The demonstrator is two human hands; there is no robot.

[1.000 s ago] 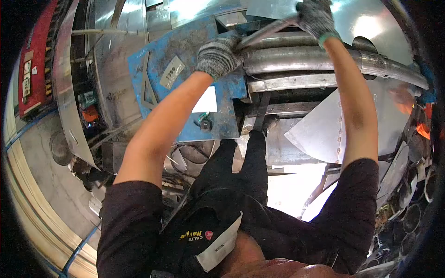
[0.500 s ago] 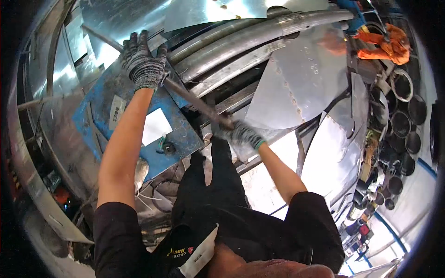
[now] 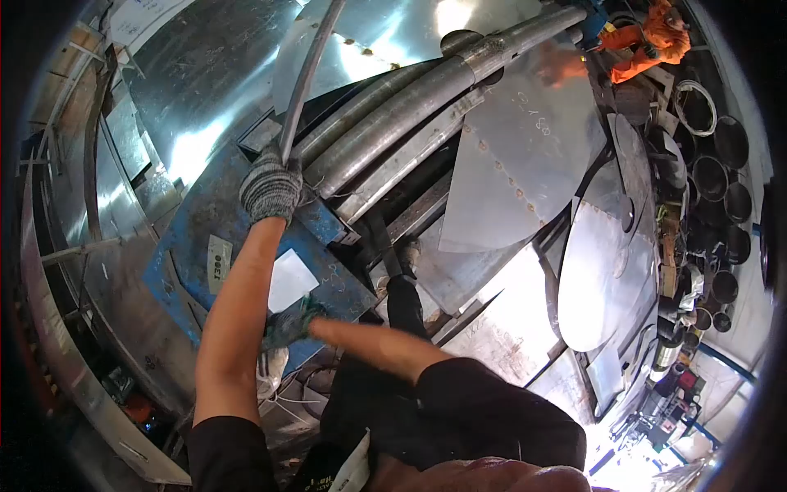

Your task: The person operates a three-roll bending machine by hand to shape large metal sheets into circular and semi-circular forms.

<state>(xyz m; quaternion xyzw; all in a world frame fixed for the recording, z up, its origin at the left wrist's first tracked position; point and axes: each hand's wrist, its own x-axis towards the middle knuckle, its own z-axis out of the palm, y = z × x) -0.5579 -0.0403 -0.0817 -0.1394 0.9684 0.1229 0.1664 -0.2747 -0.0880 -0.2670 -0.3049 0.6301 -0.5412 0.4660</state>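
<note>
My gloved left hand [image 3: 270,187] is wrapped round a long, thin metal bar [image 3: 308,78], which rises from the fist past the top edge of the view. My gloved right hand [image 3: 287,325] is low over the blue plate [image 3: 221,176], just below a white sheet [image 3: 292,281] and partly behind my left forearm. Motion smears its fingers, and anything in them is hidden. A small label [image 3: 219,264] lies on the plate left of my left forearm.
Thick metal pipes [image 3: 393,123] run diagonally beyond the plate. Large sheet-metal pieces [image 3: 516,156] lie to the right. Someone in orange clothing [image 3: 656,37] is at the upper right, near stacked round tubes [image 3: 709,178]. A shiny sheet [image 3: 197,82] lies at the upper left.
The bar has swung from slanting down toward my right to pointing up and away. My left hand has closed round it. My right hand has left the bar and moved left over the plate.
</note>
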